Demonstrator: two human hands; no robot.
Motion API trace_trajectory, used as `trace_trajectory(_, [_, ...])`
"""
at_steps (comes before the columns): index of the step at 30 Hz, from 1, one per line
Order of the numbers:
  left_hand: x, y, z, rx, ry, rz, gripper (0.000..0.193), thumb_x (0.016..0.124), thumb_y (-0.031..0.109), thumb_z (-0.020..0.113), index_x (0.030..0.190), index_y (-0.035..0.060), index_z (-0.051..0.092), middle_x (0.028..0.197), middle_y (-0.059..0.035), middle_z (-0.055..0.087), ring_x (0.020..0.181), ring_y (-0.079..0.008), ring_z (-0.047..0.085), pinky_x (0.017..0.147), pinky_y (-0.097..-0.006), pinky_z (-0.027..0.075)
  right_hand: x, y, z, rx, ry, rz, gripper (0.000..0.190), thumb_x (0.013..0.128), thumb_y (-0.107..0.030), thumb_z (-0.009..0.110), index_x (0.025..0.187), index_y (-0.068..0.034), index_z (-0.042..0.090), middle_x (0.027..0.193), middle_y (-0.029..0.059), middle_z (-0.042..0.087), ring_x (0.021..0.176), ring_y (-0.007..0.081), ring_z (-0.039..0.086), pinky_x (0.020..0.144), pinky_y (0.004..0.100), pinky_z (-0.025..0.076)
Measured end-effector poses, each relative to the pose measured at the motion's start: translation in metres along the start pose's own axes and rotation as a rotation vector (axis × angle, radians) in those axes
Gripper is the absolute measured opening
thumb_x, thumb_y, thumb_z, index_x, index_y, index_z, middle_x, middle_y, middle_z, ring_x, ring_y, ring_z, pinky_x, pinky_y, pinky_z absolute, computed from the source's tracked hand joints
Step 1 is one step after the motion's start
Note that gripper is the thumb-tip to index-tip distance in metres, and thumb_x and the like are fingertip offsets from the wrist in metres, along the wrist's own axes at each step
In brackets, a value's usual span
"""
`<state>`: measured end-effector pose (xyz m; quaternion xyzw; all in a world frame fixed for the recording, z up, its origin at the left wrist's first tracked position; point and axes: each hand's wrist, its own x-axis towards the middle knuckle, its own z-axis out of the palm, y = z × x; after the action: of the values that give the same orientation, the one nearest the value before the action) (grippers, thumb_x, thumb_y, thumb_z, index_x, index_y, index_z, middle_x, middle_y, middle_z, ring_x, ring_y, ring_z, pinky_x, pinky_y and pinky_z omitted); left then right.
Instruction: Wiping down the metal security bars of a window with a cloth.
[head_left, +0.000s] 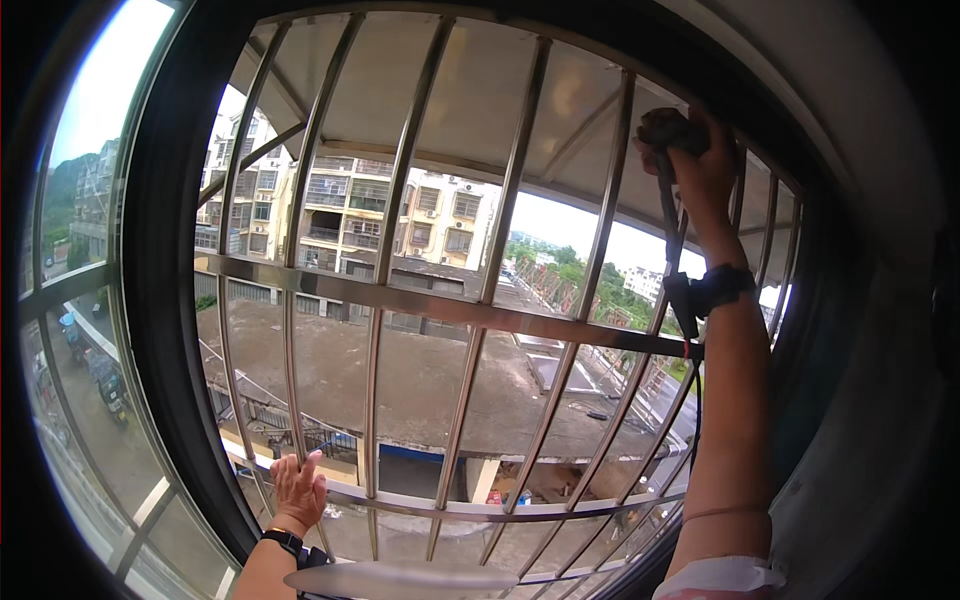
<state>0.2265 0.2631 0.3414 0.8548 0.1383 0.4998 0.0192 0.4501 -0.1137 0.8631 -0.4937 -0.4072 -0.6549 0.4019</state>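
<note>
Before me is a window guard of shiny metal bars (373, 375), with flat crossrails (450, 301). At the lower left, my left hand (296, 487) closes around an upright bar just by the lower rail (401, 501). My right hand (705, 169) is raised to the upper right, holding a dark, bunched-up cloth (670, 129) near the top of the guard. Its fingers are partly hidden by the cloth. A dark strap with a thin black cable (697, 405) hangs beside the right wrist, which wears a black band (726, 289).
A dark window frame (161, 300) surrounds the opening, and a glass pane (82, 390) stands at the left. A sloping awning (480, 97) covers the guard outside. Below lies a flat concrete roof (420, 382); apartment blocks (360, 202) rise beyond. A pale wall (855, 450) borders the right side.
</note>
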Motion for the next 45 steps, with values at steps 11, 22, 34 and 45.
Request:
trace_trajectory(11, [0.004, 0.007, -0.009, 0.025, -0.103, 0.0, 0.046, 0.086, 0.016, 0.055, 0.13, 0.0225, 0.044, 0.088, -0.0092, 0.043, 0.087, -0.0286, 0.046, 0.086, -0.0434, 0.033, -0.039, -0.032, 0.01, 0.438, -0.191, -0.037, 0.054, 0.082, 0.006, 0.055, 0.134, -0.004, 0.047, 0.123, 0.0134, 0.056, 0.114, 0.0218, 0.056, 0.097, 0.0323, 0.045])
trace_trajectory(22, [0.018, 0.01, -0.093, 0.134, 0.255, -0.072, 0.056, 0.07, 0.008, 0.067, 0.124, 0.0101, 0.051, 0.126, -0.0181, 0.042, 0.12, -0.0399, 0.041, 0.103, -0.0466, 0.036, -0.089, -0.144, 0.068, 0.333, -0.361, -0.362, 0.063, 0.067, -0.003, 0.065, 0.128, -0.008, 0.053, 0.119, 0.014, 0.057, 0.112, 0.0315, 0.056, 0.097, 0.0403, 0.043])
trace_trajectory(34, [0.097, -0.045, -0.19, 0.601, 0.288, -0.084, 0.073, 0.078, 0.025, 0.073, 0.142, 0.0247, 0.04, 0.153, -0.02, 0.018, 0.143, -0.0411, 0.015, 0.115, -0.0536, 0.015, -0.084, -0.23, 0.139, 0.352, -0.288, -0.366, 0.057, 0.06, -0.015, 0.073, 0.114, -0.006, 0.057, 0.101, 0.0104, 0.062, 0.104, 0.0322, 0.056, 0.093, 0.0442, 0.04])
trace_trajectory(45, [0.087, -0.058, -0.17, 0.608, 0.356, -0.049, 0.056, 0.085, 0.023, 0.065, 0.138, 0.0172, 0.048, 0.151, -0.0217, 0.024, 0.139, -0.0394, 0.027, 0.112, -0.0509, 0.024, -0.033, -0.29, 0.26, 0.081, -0.058, -0.453, 0.061, 0.062, -0.025, 0.077, 0.115, -0.005, 0.056, 0.105, 0.0131, 0.066, 0.117, 0.0302, 0.047, 0.098, 0.0456, 0.035])
